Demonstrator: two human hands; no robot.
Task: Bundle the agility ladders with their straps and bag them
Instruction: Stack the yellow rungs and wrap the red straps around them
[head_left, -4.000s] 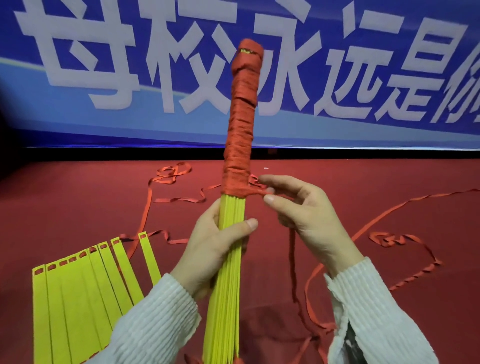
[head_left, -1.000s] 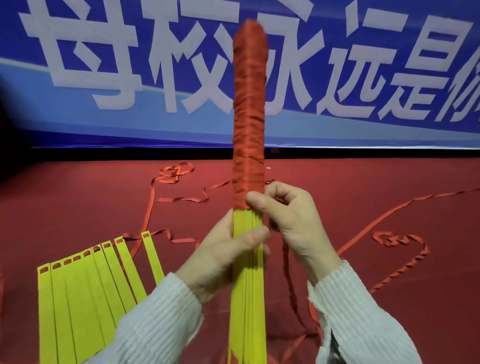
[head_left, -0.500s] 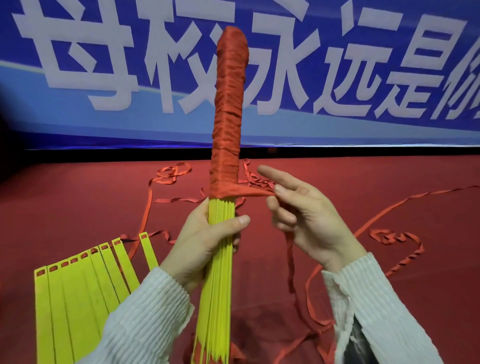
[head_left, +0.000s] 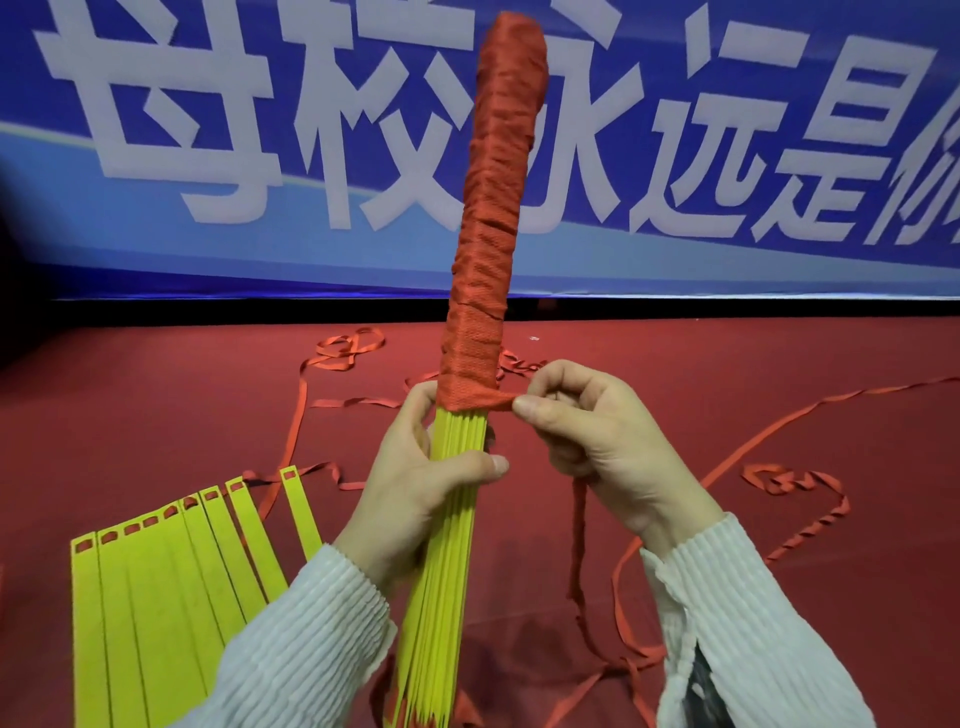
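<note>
A bundle of yellow ladder rungs (head_left: 441, 582) stands nearly upright in the middle of the view. Its upper half is wound tight in red strap (head_left: 491, 218). My left hand (head_left: 415, 488) grips the bare yellow part just below the wrap. My right hand (head_left: 597, 441) pinches the free run of strap right where it leaves the wrap's lower edge. From that hand the strap hangs down and trails over the floor (head_left: 576, 545).
A second set of yellow rungs (head_left: 171, 587) lies fanned on the red floor (head_left: 156, 415) at lower left, with red strap through its slots. Loose strap loops (head_left: 779, 483) curl across the floor behind and to the right. A blue banner (head_left: 208, 156) fills the background.
My right hand has closed from spread fingers into a pinch on the strap, close against the bundle. The bundle now leans slightly right, and another turn sits at the wrap's lower edge.
</note>
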